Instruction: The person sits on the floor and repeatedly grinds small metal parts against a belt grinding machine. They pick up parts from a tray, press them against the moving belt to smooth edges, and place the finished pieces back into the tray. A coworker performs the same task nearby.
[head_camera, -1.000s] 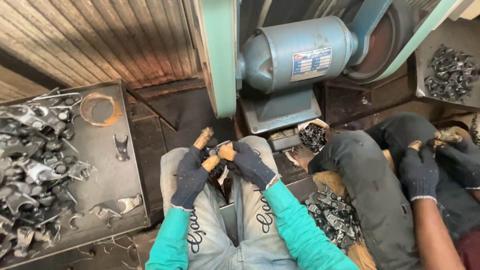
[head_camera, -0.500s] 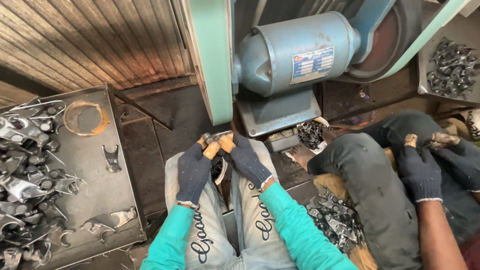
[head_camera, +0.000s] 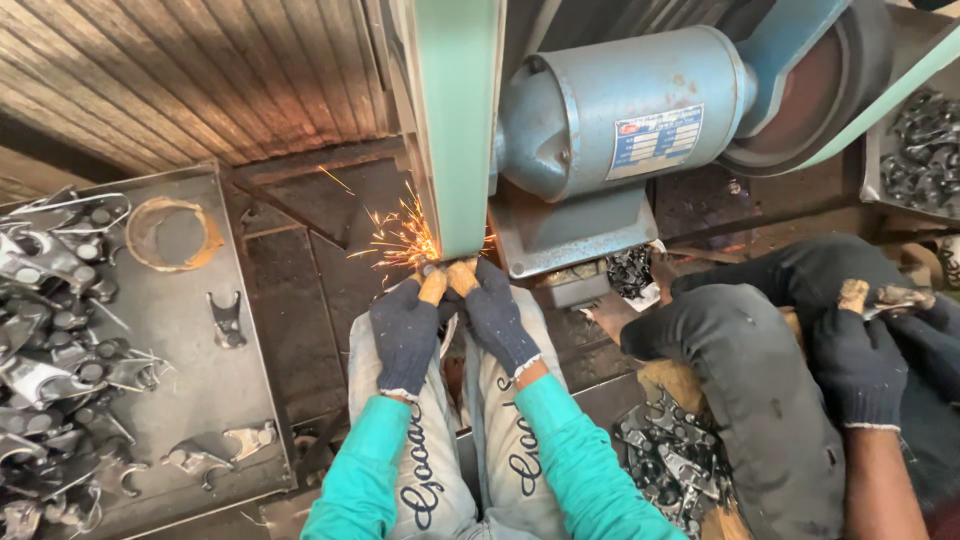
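Note:
My left hand (head_camera: 405, 330) and my right hand (head_camera: 495, 315), both in dark knit gloves with orange fingertips, pinch a small metal part (head_camera: 443, 270) between them. The part is pressed against the lower end of the green sanding belt (head_camera: 455, 120), and orange sparks (head_camera: 400, 235) fly off to the left. Most of the part is hidden by my fingertips. My teal sleeves and light printed trousers (head_camera: 430, 470) show below.
A blue-grey motor (head_camera: 620, 105) sits right of the belt. A metal tray (head_camera: 200, 340) on the left holds many small metal parts (head_camera: 50, 350). On the right a co-worker's gloved hand (head_camera: 860, 360) holds a part; loose parts (head_camera: 670, 465) lie on the floor.
My hands moved up and forward, bringing the part onto the belt. Sparks now fly where there were none. The view has shifted closer to the machine.

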